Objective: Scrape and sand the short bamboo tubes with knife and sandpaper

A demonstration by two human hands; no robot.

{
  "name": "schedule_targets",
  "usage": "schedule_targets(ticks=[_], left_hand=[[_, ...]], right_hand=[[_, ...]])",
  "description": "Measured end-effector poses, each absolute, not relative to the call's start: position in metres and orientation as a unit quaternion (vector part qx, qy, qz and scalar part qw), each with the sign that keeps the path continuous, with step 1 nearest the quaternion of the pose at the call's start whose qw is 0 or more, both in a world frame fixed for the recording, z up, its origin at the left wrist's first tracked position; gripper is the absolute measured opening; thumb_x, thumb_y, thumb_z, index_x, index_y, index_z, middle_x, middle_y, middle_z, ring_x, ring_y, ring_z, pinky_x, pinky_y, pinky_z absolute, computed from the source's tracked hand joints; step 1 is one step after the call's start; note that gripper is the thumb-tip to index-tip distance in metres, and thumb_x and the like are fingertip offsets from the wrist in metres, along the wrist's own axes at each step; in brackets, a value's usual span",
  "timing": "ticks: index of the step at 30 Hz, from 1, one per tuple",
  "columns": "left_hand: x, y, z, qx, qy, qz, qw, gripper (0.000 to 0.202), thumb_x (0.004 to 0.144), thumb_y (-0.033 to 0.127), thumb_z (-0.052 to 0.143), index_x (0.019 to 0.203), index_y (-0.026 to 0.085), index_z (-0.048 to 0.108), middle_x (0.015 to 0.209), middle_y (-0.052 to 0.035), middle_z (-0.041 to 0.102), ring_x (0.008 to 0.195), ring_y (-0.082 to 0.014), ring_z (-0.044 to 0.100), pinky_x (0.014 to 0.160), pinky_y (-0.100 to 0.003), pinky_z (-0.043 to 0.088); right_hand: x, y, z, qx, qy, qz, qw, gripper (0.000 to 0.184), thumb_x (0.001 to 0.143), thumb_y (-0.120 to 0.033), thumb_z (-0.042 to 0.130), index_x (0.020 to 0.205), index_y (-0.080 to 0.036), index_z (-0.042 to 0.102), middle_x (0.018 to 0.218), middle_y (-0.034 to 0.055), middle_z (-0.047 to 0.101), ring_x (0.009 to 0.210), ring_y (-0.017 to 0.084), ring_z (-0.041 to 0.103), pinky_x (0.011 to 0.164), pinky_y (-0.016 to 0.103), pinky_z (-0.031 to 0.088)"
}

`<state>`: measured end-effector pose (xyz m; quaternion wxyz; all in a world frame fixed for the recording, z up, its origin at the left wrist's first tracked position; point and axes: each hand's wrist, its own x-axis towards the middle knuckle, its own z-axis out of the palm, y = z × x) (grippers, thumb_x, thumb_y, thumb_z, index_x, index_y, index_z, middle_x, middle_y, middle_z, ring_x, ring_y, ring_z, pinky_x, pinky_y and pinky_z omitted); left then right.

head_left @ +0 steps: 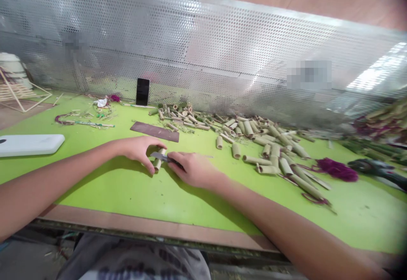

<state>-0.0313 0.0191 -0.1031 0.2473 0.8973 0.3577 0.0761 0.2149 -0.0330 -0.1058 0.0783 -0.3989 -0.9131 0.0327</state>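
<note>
In the head view my left hand (140, 151) curves around a short bamboo tube (158, 164), its thumb by the near end and its fingers by the far end. My right hand (193, 167) is closed around the dark handle of a knife (165, 158). The knife's blade lies across the tube's upper side, pointing left toward my left hand. Both hands are low over the green table (127, 197). Behind them lies a flat brown strip (154, 131), perhaps sandpaper.
A heap of cut bamboo pieces (248, 127) spreads from the back middle to the right. Purple twine (337, 170) and a dark power tool (378, 170) lie at right. A phone (143, 92) leans against the perforated metal screen (197, 47). A white case (32, 144) lies at left.
</note>
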Motion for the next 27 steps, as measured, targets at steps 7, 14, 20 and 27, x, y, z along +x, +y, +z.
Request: schedule_targets(ticks=[7,14,20,27], left_hand=[[-0.0321,0.0199,-0.1041,0.894,0.36,0.078,0.255,0.097,0.054,0.056,0.089,0.14,0.026,0.055,0.145,-0.0096,0.056,0.131,-0.0348,0.052,0.108,-0.042,0.042],[-0.0321,0.0191,-0.1026,0.901,0.35,0.077,0.245,0.094,0.057,0.057,0.088,0.14,0.027,0.055,0.144,-0.0089,0.056,0.131,-0.0351,0.052,0.109,-0.042,0.041],[-0.0311,0.0174,-0.0994,0.895,0.365,0.055,0.25,0.097,0.058,0.057,0.087,0.143,0.023,0.052,0.147,-0.0103,0.054,0.132,-0.0348,0.051,0.108,-0.039,0.041],[-0.0311,0.0163,-0.0992,0.895,0.366,0.056,0.249,0.095,0.059,0.055,0.087,0.142,0.024,0.052,0.149,-0.0098,0.052,0.134,-0.0347,0.049,0.109,-0.039,0.04]], right_hand=[[0.2142,-0.0375,-0.1045,-0.391,-0.917,0.035,0.07,0.029,0.102,-0.036,0.043,0.115,-0.021,0.063,0.088,0.0059,0.072,0.066,0.016,0.058,0.06,0.027,0.031],[0.2147,-0.0376,-0.1079,-0.4,-0.912,0.028,0.082,0.028,0.102,-0.035,0.043,0.114,-0.021,0.063,0.089,0.006,0.071,0.066,0.016,0.057,0.06,0.027,0.031],[0.2143,-0.0377,-0.1074,-0.416,-0.905,0.02,0.088,0.026,0.102,-0.034,0.043,0.113,-0.02,0.063,0.088,0.0059,0.071,0.064,0.015,0.056,0.059,0.027,0.03],[0.2132,-0.0376,-0.1068,-0.427,-0.901,0.021,0.076,0.029,0.102,-0.036,0.042,0.114,-0.02,0.063,0.088,0.0063,0.071,0.066,0.015,0.056,0.059,0.027,0.03]])
